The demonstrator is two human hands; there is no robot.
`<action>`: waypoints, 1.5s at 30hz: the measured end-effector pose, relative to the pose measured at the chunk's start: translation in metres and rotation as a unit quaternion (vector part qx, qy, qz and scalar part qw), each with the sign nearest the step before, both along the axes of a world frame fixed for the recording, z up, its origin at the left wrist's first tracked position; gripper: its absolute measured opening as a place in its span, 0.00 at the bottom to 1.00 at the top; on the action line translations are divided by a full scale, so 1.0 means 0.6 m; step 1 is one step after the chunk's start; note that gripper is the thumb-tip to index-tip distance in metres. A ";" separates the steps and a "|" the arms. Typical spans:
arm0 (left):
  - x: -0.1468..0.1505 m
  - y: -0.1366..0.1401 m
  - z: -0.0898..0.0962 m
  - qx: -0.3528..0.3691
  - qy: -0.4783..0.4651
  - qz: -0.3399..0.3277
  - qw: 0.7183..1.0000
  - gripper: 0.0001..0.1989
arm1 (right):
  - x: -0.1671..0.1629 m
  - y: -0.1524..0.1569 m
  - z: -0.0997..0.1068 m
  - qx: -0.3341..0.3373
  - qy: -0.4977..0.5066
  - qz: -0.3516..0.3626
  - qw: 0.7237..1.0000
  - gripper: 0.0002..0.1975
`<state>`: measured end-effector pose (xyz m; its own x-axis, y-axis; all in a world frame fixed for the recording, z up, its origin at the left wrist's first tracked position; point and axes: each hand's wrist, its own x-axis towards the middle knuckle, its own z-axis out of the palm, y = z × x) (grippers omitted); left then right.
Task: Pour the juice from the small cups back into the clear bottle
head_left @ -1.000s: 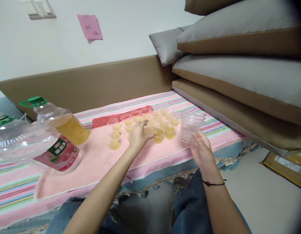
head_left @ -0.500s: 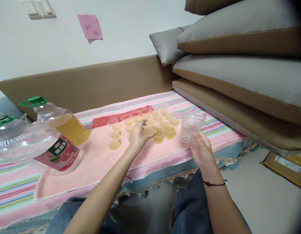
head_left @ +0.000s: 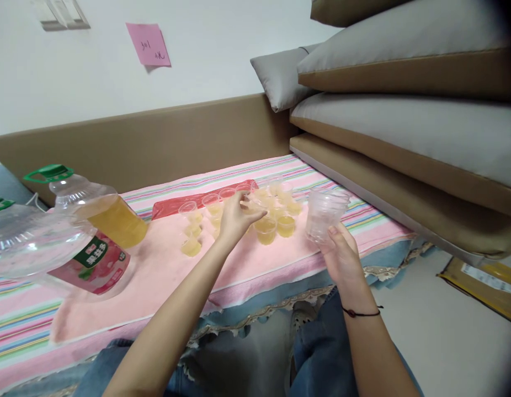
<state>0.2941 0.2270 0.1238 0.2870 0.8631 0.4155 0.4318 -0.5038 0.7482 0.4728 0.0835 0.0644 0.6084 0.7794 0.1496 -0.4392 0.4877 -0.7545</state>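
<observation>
My right hand (head_left: pixel 341 245) is closed around a stack of clear plastic cups (head_left: pixel 325 212), tilted over the right side of the pink cloth. Among the rows of small cups, my left hand (head_left: pixel 237 218) has its thumb and fingers curved around a clear plastic cup (head_left: pixel 253 208); its fingertips partly cover it. Two cups of yellow juice, one nearer (head_left: pixel 266 231) and one to its right (head_left: pixel 286 226), stand by my left thumb. Several more filled cups are grouped behind. Left of my wrist stands another juice cup (head_left: pixel 191 246) in a short row.
Two large green-capped bottles stand at left, one with yellow juice (head_left: pixel 123 220) and one labelled in pink (head_left: pixel 100 264). A red plastic packet (head_left: pixel 173 207) lies behind the cups. Stacked cushions (head_left: pixel 404 116) rise at right, and a parcel (head_left: pixel 483 284) lies on the floor.
My left hand has shifted slightly away from me and up, leaving the nearer juice cup more exposed. My right hand still holds the cup stack. The view has moved slightly.
</observation>
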 end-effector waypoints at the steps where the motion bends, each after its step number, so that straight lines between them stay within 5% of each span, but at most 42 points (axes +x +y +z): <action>1: 0.007 0.004 0.003 0.001 0.012 -0.002 1.000 0.28 | 0.000 0.000 0.001 -0.002 0.000 -0.001 1.000 0.29; 22: 0.078 0.017 0.021 0.055 0.225 -0.043 0.972 0.34 | 0.008 -0.002 0.005 0.009 -0.010 -0.002 1.000 0.24; 45: 0.084 -0.002 0.039 0.112 0.308 -0.050 0.943 0.31 | 0.007 -0.001 0.006 0.006 -0.015 -0.003 1.000 0.25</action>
